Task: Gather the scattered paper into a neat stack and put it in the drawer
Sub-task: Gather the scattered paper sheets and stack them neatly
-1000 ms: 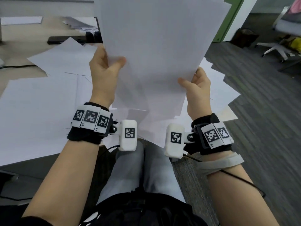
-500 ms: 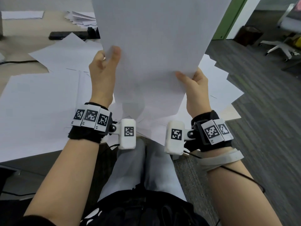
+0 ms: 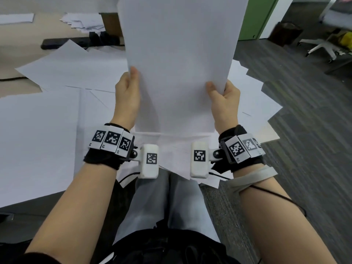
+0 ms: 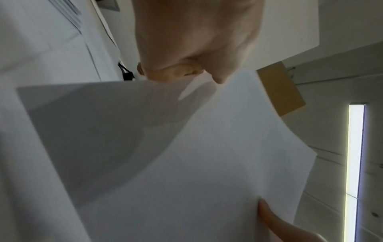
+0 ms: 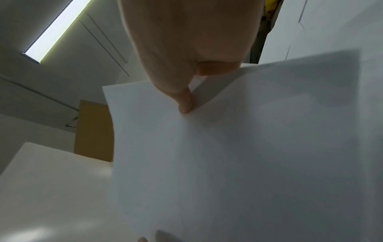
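Note:
A stack of white paper [image 3: 179,60] stands upright in front of me, its bottom edge down on the loose sheets [image 3: 57,115] that cover the desk. My left hand [image 3: 127,92] grips the stack's left edge, thumb on the near face. My right hand [image 3: 222,96] grips the right edge the same way. In the left wrist view the stack [image 4: 186,155] fills the frame under my left hand [image 4: 196,49]. The right wrist view shows my thumb [image 5: 182,101] pressed on the paper [image 5: 238,155]. No drawer is in view.
More white sheets [image 3: 253,103] fan over the desk's right corner. A black power strip [image 3: 76,43] and a small paper pile [image 3: 83,21] lie at the back. Grey carpet [image 3: 304,130], a green door frame [image 3: 255,18] and an office chair base [image 3: 322,47] are to the right.
The stack has been squared up and lowered, its bottom edge now resting on the desk sheets. Both hands slid to grip its side edges, the left thumb moving from behind to the near face.

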Action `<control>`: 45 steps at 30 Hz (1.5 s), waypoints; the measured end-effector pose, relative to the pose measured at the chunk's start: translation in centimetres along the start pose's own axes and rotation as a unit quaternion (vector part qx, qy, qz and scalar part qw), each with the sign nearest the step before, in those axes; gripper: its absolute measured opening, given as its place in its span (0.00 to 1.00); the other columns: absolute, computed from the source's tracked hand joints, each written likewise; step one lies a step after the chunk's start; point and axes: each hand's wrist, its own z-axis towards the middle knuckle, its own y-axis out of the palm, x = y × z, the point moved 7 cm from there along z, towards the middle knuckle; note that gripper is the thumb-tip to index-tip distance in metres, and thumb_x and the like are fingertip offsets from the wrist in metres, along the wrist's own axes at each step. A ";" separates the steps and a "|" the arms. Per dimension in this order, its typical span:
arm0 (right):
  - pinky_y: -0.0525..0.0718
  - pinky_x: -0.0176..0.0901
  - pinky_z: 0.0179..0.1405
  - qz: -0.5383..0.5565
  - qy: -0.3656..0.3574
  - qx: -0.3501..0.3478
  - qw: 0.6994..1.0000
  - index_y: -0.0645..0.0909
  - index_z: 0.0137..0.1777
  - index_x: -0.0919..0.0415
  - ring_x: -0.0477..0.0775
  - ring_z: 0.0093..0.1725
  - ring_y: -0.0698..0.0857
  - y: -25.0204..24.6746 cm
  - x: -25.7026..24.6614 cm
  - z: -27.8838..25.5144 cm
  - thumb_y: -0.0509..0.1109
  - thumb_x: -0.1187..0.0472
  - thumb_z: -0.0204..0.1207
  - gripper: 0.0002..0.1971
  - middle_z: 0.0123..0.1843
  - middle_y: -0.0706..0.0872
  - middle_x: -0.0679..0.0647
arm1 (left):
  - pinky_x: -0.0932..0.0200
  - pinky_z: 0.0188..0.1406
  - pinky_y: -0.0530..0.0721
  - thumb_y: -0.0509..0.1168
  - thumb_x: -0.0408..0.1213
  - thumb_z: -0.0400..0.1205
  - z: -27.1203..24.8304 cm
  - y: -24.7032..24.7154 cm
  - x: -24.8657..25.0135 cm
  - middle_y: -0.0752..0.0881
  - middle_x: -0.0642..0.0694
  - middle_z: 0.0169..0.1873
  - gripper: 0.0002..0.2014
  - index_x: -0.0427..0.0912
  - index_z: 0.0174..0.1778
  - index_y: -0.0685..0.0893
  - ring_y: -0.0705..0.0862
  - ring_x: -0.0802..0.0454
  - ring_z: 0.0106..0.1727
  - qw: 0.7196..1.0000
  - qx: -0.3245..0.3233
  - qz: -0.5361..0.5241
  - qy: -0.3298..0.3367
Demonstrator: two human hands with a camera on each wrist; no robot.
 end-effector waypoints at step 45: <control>0.68 0.43 0.36 -0.191 0.211 0.077 0.956 0.66 0.27 0.58 0.53 0.34 0.69 -6.1 12.8 15.3 0.65 0.69 0.67 0.13 0.29 0.71 0.54 | 0.54 0.64 0.72 0.66 0.53 0.51 21.1 13.4 -10.2 0.86 0.43 0.58 0.22 0.44 0.37 0.83 0.79 0.40 0.64 0.923 -0.085 0.313 -0.206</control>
